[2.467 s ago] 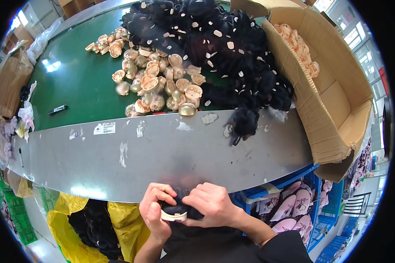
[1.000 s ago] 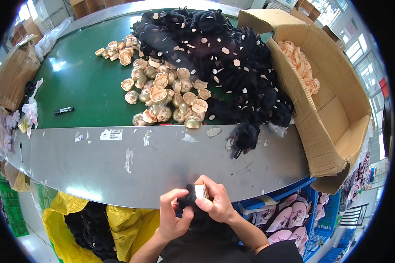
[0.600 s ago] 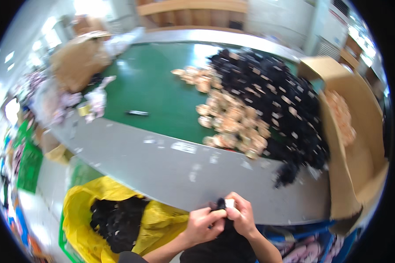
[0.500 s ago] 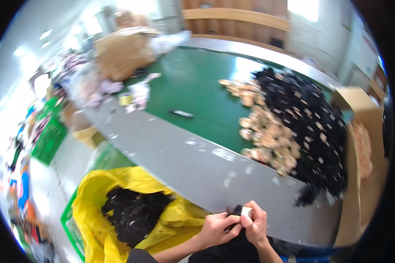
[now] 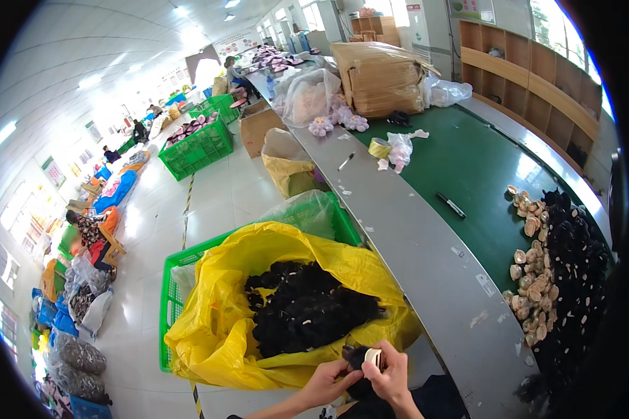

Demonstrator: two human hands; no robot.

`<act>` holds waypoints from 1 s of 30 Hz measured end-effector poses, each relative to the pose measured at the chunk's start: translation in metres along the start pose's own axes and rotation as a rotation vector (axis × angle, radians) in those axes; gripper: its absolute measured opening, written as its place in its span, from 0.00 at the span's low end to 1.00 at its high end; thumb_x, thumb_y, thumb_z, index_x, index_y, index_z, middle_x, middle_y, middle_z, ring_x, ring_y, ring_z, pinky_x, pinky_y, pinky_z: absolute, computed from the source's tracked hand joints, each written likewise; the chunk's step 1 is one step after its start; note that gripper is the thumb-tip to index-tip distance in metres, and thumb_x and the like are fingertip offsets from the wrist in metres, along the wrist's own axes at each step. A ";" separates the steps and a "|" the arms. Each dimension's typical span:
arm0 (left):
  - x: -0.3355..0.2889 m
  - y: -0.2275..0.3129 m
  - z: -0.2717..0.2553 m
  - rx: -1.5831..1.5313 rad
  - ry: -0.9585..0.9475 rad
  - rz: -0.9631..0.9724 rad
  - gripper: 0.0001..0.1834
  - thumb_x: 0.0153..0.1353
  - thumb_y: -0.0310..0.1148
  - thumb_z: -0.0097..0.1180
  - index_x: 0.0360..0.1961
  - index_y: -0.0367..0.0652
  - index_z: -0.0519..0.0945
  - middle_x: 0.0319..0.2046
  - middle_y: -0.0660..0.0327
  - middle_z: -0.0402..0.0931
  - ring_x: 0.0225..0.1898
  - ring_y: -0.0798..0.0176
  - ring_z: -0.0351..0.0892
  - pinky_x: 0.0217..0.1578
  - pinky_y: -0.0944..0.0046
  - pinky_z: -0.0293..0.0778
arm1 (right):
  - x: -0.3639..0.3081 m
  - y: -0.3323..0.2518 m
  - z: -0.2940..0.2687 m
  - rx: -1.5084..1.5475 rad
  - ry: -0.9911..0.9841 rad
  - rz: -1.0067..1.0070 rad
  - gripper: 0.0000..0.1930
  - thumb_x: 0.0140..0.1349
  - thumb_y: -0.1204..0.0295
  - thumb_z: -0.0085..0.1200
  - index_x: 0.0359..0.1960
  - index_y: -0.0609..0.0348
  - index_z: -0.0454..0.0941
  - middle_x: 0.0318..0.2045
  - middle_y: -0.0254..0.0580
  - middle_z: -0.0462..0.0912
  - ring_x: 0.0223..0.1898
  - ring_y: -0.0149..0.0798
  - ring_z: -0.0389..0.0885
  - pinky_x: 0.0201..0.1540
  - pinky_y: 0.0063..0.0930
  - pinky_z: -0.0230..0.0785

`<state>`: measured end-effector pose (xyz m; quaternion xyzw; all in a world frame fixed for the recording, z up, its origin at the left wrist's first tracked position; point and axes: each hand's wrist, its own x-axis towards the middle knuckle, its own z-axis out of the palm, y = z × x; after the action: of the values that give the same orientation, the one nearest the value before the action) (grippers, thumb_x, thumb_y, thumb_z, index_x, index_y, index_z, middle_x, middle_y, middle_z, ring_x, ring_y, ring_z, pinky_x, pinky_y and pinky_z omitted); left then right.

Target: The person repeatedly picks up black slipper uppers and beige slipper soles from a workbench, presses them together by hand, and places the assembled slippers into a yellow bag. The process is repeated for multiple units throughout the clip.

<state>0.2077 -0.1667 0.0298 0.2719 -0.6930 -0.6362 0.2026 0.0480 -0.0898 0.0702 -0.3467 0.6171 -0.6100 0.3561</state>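
Everything's swung round since half a second ago — the yellow bag (image 5: 258,307) of black fluffy pieces now sits dead centre, just off the worktop's (image 5: 412,237) near edge. Left hand (image 5: 326,380) and right hand (image 5: 391,373) both pinch a black fluffy piece (image 5: 356,357) — right fingers also grip its pale round disc (image 5: 373,358).

What I cannot see well

My hands (image 5: 363,377) cover most of the black piece (image 5: 356,357); my forearms leave the lower edge.
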 end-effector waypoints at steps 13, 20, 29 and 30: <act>0.001 -0.032 -0.014 -0.202 0.045 -0.206 0.16 0.63 0.29 0.66 0.50 0.35 0.80 0.43 0.65 0.83 0.42 0.74 0.79 0.43 0.70 0.76 | -0.025 0.024 0.021 -0.230 0.024 -0.010 0.22 0.50 0.58 0.71 0.33 0.63 0.75 0.19 0.40 0.80 0.21 0.28 0.78 0.26 0.24 0.71; 0.025 -0.034 0.012 -0.149 0.087 -0.050 0.10 0.69 0.27 0.59 0.49 0.36 0.79 0.39 0.67 0.82 0.41 0.76 0.77 0.44 0.72 0.74 | -0.024 0.019 0.003 -0.105 0.207 0.090 0.21 0.50 0.61 0.70 0.27 0.64 0.70 0.18 0.36 0.76 0.22 0.22 0.74 0.25 0.23 0.68; 0.075 -0.019 0.093 -0.786 -0.187 -0.155 0.05 0.74 0.33 0.56 0.43 0.42 0.78 0.36 0.73 0.72 0.39 0.79 0.70 0.43 0.76 0.68 | -0.027 0.018 -0.048 -0.043 0.611 -0.105 0.28 0.58 0.56 0.73 0.24 0.58 0.62 0.21 0.26 0.65 0.26 0.22 0.62 0.25 0.20 0.55; 0.080 -0.015 0.094 -0.669 -0.253 -0.044 0.07 0.74 0.34 0.56 0.39 0.43 0.76 0.33 0.73 0.68 0.38 0.79 0.67 0.42 0.76 0.65 | -0.030 0.020 -0.056 -0.091 0.578 -0.082 0.19 0.64 0.62 0.66 0.28 0.61 0.69 0.22 0.30 0.71 0.26 0.23 0.68 0.28 0.20 0.61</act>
<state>0.0889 -0.1452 -0.0007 0.1243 -0.4600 -0.8607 0.1794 0.0148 -0.0354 0.0508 -0.1991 0.7052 -0.6690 0.1247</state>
